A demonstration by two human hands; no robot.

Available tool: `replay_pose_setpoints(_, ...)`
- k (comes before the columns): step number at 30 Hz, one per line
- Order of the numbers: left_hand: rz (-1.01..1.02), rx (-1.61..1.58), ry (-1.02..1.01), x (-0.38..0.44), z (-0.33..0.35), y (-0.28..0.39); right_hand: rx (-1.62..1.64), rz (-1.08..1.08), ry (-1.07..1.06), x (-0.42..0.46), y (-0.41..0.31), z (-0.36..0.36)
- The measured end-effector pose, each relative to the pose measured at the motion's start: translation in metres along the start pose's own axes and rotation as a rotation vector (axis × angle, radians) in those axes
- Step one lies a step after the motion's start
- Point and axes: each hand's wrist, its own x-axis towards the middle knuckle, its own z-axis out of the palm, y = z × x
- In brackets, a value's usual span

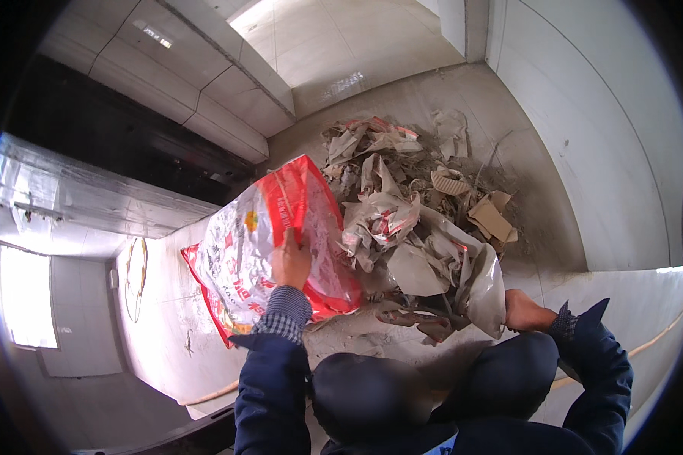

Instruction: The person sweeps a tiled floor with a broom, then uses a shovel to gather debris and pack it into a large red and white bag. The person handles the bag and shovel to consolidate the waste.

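A large red and white printed plastic sack (pixel 245 244) lies on its side, its opening facing a heap of rubbish. My left hand (pixel 291 263) grips the upper side of the sack near its red edge. On the right, my right hand (pixel 525 311) holds the edge of a dusty translucent plastic sheet (pixel 485 290), its fingertips partly hidden behind it. Between my hands, crumpled plastic wrapping (pixel 381 219) lies in the heap. Torn brown cardboard (pixel 492 216) and a ridged piece of cardboard (pixel 449 182) rest among dust and scraps.
The heap lies on a dusty tiled floor (pixel 523 170). A light panelled wall (pixel 592 142) rises at the right. A dark recess (pixel 119 131) runs below pale tiles at the upper left. A coiled cable (pixel 136 278) lies at the left. My bent knees are close below the heap.
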Motion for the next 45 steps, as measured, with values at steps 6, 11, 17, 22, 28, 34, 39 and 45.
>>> replay_pose_setpoints(6,0.134,-0.215,-0.157,-0.010,0.017,0.026,-0.089,0.095,-0.074,0.010,-0.009,-0.005)
replay_pose_setpoints(11,0.217,-0.394,-0.184,-0.004,0.007,0.044,-0.121,0.131,-0.052,0.025,-0.005,0.009)
replay_pose_setpoints(17,0.280,-0.338,-0.288,0.012,0.004,0.072,-0.266,0.064,-0.091,0.034,0.002,0.019)
replay_pose_setpoints(22,0.403,-0.495,-0.347,0.000,-0.006,0.104,-0.354,0.139,-0.103,0.034,-0.035,0.018)
replay_pose_setpoints(28,0.689,-0.757,-0.467,-0.032,0.000,0.157,-0.334,0.030,-0.183,0.059,-0.063,0.006)
replay_pose_setpoints(34,0.487,-0.893,-0.734,-0.043,-0.019,0.154,-0.464,0.220,-0.278,0.093,-0.100,0.007)
replay_pose_setpoints(39,0.343,-0.979,-0.688,-0.054,-0.037,0.147,-0.380,0.235,-0.324,0.090,-0.115,0.008)
replay_pose_setpoints(45,0.138,-0.940,-0.625,-0.059,-0.090,0.153,-0.482,0.382,-0.484,0.077,-0.194,0.000)
